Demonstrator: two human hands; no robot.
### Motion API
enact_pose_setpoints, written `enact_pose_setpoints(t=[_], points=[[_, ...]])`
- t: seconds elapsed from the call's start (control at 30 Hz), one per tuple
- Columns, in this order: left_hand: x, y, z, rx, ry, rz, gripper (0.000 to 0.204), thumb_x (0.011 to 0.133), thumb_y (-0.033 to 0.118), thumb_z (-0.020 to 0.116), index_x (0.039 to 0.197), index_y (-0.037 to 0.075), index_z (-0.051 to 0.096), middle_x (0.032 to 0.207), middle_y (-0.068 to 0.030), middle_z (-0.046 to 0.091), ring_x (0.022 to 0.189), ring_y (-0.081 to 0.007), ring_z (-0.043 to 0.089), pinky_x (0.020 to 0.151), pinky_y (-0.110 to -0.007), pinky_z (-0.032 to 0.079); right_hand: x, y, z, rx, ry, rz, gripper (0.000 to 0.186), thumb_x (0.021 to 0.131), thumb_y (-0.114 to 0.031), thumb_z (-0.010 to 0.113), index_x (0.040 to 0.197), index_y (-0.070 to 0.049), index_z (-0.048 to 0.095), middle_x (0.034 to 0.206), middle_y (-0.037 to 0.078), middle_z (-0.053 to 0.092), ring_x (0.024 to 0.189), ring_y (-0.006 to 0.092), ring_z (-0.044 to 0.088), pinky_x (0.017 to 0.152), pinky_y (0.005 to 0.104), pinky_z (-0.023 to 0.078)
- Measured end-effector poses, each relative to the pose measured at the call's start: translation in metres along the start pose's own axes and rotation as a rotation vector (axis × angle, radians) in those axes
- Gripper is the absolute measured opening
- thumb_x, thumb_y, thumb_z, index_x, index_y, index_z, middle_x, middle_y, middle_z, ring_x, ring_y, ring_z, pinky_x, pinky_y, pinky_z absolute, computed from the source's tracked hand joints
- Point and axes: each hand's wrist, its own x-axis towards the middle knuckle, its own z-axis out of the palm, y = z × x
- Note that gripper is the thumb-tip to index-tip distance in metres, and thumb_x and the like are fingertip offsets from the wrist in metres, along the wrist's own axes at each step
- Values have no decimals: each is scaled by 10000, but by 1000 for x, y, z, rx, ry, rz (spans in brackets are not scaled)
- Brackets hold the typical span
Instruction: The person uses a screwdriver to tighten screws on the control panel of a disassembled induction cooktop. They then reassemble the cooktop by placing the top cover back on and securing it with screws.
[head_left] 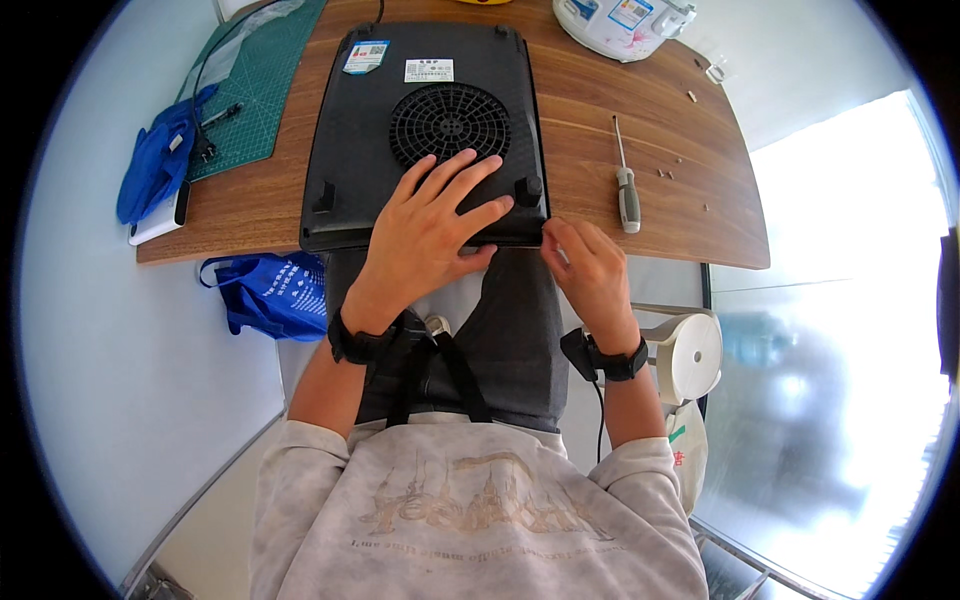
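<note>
An induction cooker (pixel 340 120) lies underside up on the table, its black base showing a round fan grille (pixel 450 125), feet and two stickers. My left hand (pixel 425 220) rests on the base with fingers spread, the fingertips reaching the grille's near edge. At the cooker's near right corner is my right hand (pixel 588 262), thumb and fingers pinched together against the edge. Whatever is in that pinch, if anything, is hidden. A screwdriver (pixel 627 195) with a grey and white handle lies to the right of the cooker, and several small screws (pixel 670 174) are scattered beyond it.
On the left, a green cutting mat (pixel 262 90) carries a black plug cable (pixel 205 148) beside a blue cloth bundle (pixel 160 160) and a white device (pixel 165 218). A white appliance (pixel 625 25) stands at the back right. Below the table hangs a blue bag (pixel 270 292); a white stool (pixel 690 355) stands right.
</note>
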Motion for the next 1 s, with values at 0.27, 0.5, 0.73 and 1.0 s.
enact_pose_setpoints(t=[0.27, 0.5, 0.73, 1.0], points=[[0, 0, 0, -10, -3, 0, 480, 786, 303, 829, 1240, 246, 682, 1555, -41, 480, 1457, -271, 419, 1216, -479, 311, -1, -1, -1, -22, -2, -21, 194, 825, -23, 751, 1007, -18, 685, 924, 109, 664, 856, 309, 677, 765, 404, 557], [0, 2, -1, -3, -14, -2, 485, 786, 298, 828, 1243, 238, 676, 1555, -49, 478, 1457, -274, 418, 1213, -481, 309, -3, -2, -1, 37, 0, 25, 139, 825, -26, 756, 957, -18, 713, 948, 102, 690, 857, 302, 690, 752, 400, 570], [0, 2, -2, -1, -16, -6, 473, 792, 299, 822, 1239, 261, 670, 1557, -47, 473, 1457, -279, 417, 1213, -485, 307, -6, -3, 0, 200, 4, 192, 98, 846, -30, 743, 941, -15, 723, 1010, 99, 720, 876, 317, 718, 754, 389, 583], [6, 7, -9, 27, -59, -6, 428, 829, 321, 793, 1234, 264, 669, 1549, -62, 476, 1468, -291, 400, 1220, -497, 294, -27, -9, -2, 198, 149, 232, 133, 881, -28, 712, 1012, -32, 734, 1053, 122, 734, 910, 320, 727, 782, 374, 581]])
